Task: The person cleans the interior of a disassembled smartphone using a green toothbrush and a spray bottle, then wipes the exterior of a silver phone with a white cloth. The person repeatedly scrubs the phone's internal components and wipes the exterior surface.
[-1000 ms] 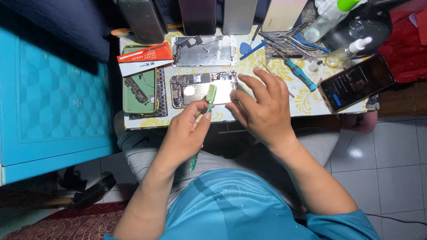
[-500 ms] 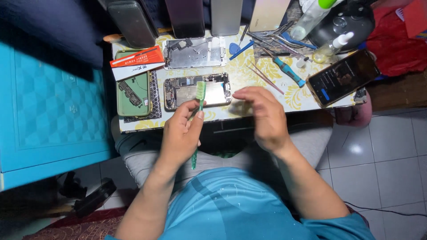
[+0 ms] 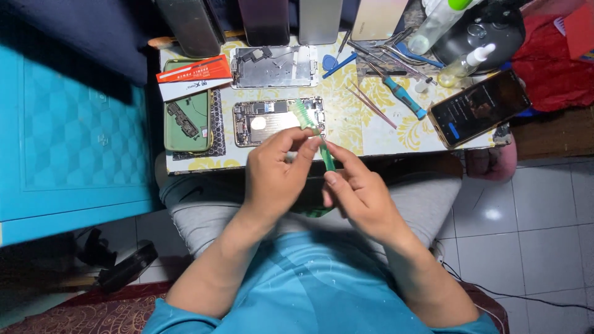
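Pinching green toothbrush [image 3: 312, 133], both hands [image 3: 322, 179] raised

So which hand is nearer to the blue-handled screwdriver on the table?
The right hand. It sits below and left of the blue-handled screwdriver, touching the green brush. The left hand grips that brush farther left, beside the opened phone.

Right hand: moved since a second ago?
Yes. The right hand came off the open phone, back toward the body, now at the green brush handle.

blue shirt, grey trousers, bare forearms
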